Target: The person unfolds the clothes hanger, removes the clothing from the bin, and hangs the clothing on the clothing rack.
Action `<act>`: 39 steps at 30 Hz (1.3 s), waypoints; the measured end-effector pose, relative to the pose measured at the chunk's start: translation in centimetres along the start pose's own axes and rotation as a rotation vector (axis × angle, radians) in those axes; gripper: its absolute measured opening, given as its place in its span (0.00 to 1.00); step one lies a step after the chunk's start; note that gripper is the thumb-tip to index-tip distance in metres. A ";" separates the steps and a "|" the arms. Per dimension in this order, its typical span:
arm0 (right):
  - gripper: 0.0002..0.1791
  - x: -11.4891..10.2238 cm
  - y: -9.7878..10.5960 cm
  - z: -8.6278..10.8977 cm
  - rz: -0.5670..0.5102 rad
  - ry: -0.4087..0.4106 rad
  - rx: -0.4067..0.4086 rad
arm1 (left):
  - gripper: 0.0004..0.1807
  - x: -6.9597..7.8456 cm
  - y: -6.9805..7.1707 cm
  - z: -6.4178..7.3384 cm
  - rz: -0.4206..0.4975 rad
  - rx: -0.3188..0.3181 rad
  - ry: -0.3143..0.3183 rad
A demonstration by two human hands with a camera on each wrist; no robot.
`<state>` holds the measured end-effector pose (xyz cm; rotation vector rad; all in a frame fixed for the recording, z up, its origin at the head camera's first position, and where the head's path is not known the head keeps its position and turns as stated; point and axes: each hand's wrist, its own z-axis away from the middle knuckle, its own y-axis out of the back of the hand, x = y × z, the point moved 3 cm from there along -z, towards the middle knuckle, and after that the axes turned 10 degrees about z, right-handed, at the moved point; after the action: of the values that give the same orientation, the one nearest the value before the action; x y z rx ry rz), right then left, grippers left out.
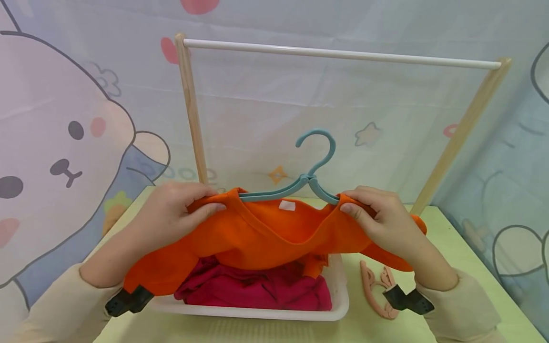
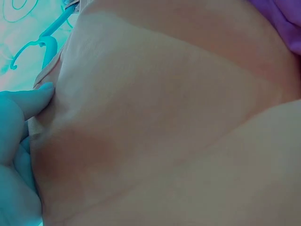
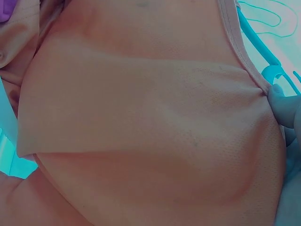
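An orange V-neck shirt [image 1: 257,247] hangs spread between both hands in the head view. Inside its neckline sits a light-blue hanger [image 1: 274,194], hook upward, both arms running in under the shoulders. My left hand [image 1: 173,216] pinches the shirt's shoulder on the left, thumb in front. On the other shoulder, my right hand [image 1: 383,216] grips the cloth beside the neckline, its thumb also in front. The hanger's ends are hidden by cloth and fingers. Each wrist view is mostly filled by the shirt [image 2: 155,103], with a thumb pressing at its edge.
Below the shirt, a white basket [image 1: 257,312] holds crumpled magenta cloth [image 1: 266,288]. A folded pink hanger [image 1: 372,293] lies to its right on the pale green table [image 1: 437,286]. Behind stands a rack with wooden posts [image 1: 461,136] and a white rod [image 1: 343,55], before a cartoon-printed curtain [image 1: 257,114].
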<state>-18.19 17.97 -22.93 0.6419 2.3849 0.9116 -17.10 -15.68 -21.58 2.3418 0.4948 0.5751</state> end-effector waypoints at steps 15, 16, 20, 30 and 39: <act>0.10 1.0 1.3 0.0 0.068 0.064 -0.007 | 0.10 -0.8 0.6 0.1 0.022 0.093 -0.039; 0.10 1.1 1.4 0.0 0.081 0.050 -0.007 | 0.10 -0.8 0.7 0.1 0.021 0.095 -0.040; 0.11 1.5 1.8 0.2 0.142 -0.008 -0.026 | 0.11 -0.9 0.8 0.2 0.014 0.102 -0.044; 0.11 1.9 1.2 0.7 0.153 0.050 -0.078 | 0.09 -0.9 0.5 0.3 -0.013 0.079 -0.010; 0.13 1.5 1.6 0.5 0.140 0.068 0.039 | 0.10 -2.0 1.5 1.0 0.114 0.055 0.195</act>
<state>-18.63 20.15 -22.57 0.8140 2.4479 0.9615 -17.94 -18.18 -21.75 2.3895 0.4716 0.8591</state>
